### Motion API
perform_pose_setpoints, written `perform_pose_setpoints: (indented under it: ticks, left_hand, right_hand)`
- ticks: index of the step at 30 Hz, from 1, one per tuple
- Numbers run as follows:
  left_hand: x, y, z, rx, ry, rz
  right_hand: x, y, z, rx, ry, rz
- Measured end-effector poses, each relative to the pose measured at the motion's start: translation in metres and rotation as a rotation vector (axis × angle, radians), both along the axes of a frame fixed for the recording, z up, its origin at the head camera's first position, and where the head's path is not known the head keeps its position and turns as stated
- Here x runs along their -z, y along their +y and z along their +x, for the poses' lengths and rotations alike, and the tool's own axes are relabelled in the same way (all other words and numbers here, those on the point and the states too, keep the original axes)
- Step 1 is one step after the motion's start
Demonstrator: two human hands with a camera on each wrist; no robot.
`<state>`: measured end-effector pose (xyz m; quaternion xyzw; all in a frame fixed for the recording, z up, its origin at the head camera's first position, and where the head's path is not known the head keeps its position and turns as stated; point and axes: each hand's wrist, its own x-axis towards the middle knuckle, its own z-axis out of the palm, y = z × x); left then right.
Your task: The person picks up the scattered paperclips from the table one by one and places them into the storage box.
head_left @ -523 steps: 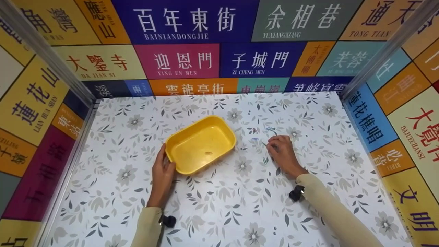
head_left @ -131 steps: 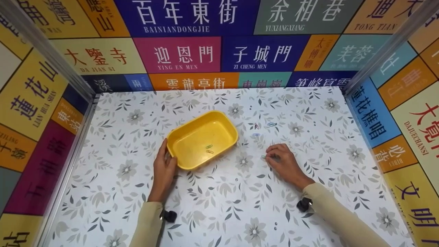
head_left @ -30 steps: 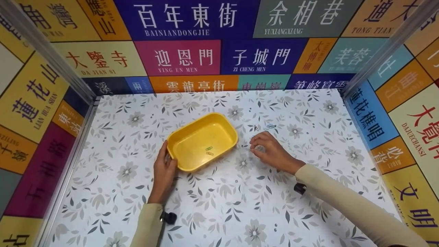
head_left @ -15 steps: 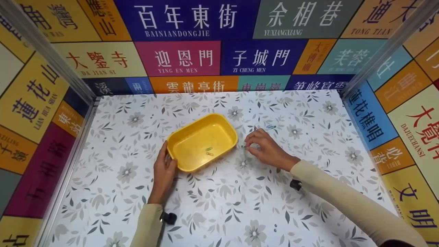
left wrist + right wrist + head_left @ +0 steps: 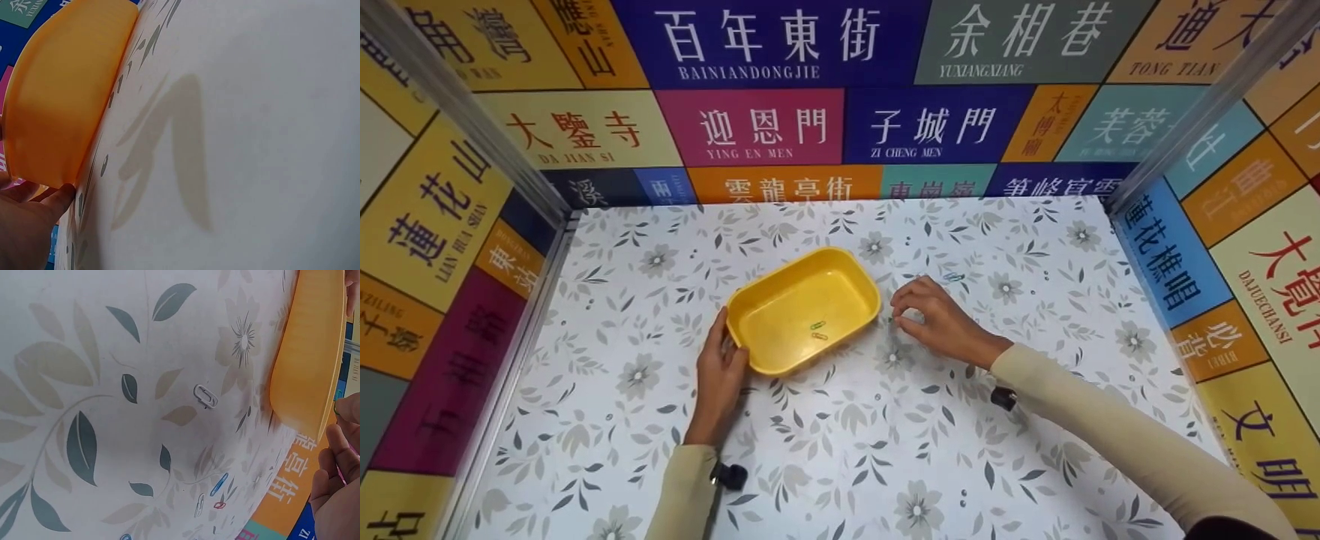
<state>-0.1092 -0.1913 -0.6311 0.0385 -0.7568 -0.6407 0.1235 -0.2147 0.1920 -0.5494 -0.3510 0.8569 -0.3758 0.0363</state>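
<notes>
My left hand [image 5: 720, 379] grips the left end of a yellow plastic tray [image 5: 750, 319], its thumb at the near corner, as the left wrist view also shows. Inside the tray lie a green paper clip [image 5: 818, 325] and an orange-brown one [image 5: 819, 337]. Just right of the tray, my right hand [image 5: 941, 319] pinches a green paper clip [image 5: 336, 408] between thumb and forefinger; the right wrist view shows part of it. On the table, the right wrist view shows white paper clips [image 5: 206, 397], a blue one [image 5: 219, 484] and a red one [image 5: 220, 505].
Bluish paper clips [image 5: 954, 277] lie beyond the right hand. A white floral-printed cover [image 5: 810, 457] spreads over the table. Colourful panels with large characters [image 5: 750, 127] stand along the back and both sides.
Since the oldest frame, a green paper clip has come into the tray. My right hand has taken another green one from the table and moved it left towards the tray. The left hand keeps its hold.
</notes>
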Motion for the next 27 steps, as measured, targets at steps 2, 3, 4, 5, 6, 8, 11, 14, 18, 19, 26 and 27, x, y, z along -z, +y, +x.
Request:
perform_pose_setpoints:
  ticks: [2,3,4,5,6,8,11,14,18,19,26,27]
  left_hand:
    - [0.0,0.0,0.0,0.004,0.0,0.004]
    - [0.0,0.0,0.0,0.003,-0.001,0.001]
    - [-0.001,0.0,0.001,0.002,-0.001,0.0]
    - [-0.001,0.0,0.001,0.0,-0.003,-0.006]
    - [-0.001,-0.001,0.001,-0.002,-0.003,-0.008]
    - [-0.001,0.0,0.002,-0.008,-0.005,-0.022]
    - [-0.001,0.0,0.001,-0.014,-0.007,-0.033]
    - [-0.002,0.0,0.0,-0.012,-0.012,-0.033]
    - [-0.003,0.001,0.001,-0.011,-0.028,-0.031]
    - [-0.003,0.001,0.001,-0.011,-0.032,-0.031]
    - [-0.002,0.001,-0.001,-0.01,-0.028,-0.018]
    - [-0.002,0.001,-0.001,-0.012,-0.028,-0.019]
  right_hand:
    - [0.0,-0.001,0.0,-0.003,-0.001,0.001]
    - [0.0,-0.001,0.0,-0.005,0.003,0.005]
    - [0.0,-0.002,-0.001,-0.005,0.003,0.007]
    - [0.0,-0.002,-0.001,-0.007,0.005,0.008]
    - [0.0,-0.003,-0.001,-0.008,0.005,0.008]
    - [0.0,-0.005,-0.002,-0.011,0.011,0.006]
    - [-0.001,-0.007,-0.002,-0.008,0.003,0.003]
    - [-0.003,-0.008,-0.003,-0.004,-0.011,0.005]
    - [-0.004,-0.01,-0.004,-0.001,-0.016,0.01]
    - [-0.004,-0.01,-0.004,-0.002,-0.015,0.008]
    - [-0.003,-0.012,-0.007,-0.014,-0.004,-0.007]
    - [-0.002,-0.012,-0.007,-0.017,0.001,-0.008]
